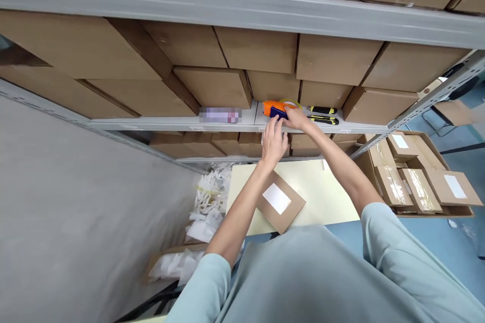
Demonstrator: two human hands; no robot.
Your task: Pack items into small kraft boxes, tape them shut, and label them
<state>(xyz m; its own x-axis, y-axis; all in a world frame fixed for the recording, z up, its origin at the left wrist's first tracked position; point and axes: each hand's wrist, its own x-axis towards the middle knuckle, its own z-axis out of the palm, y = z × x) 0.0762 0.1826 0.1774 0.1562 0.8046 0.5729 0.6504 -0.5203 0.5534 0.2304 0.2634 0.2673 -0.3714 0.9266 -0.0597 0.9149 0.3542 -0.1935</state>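
The orange and dark-blue tool (276,110) looks like hard plastic, smooth with a slight sheen, and the yellow-and-black cutters (323,119) seem plastic-cased too. The stacked boxes (257,50) are plain brown cardboard, dry and matt. The shelf beam (235,2) looks like painted metal, smooth, with a soft satin gleam. The flat parcel (290,214) is dull cardboard – its white label (277,198) smooth paper – while the pale tabletop (322,186) is even and faintly shiny. Clear tape (419,190) shines glossily. The grey wall (76,186) is matt, the shirt (322,272) soft, dull cloth, the white scraps (213,189) thin and crumpled – paper or plastic, it is hard to tell
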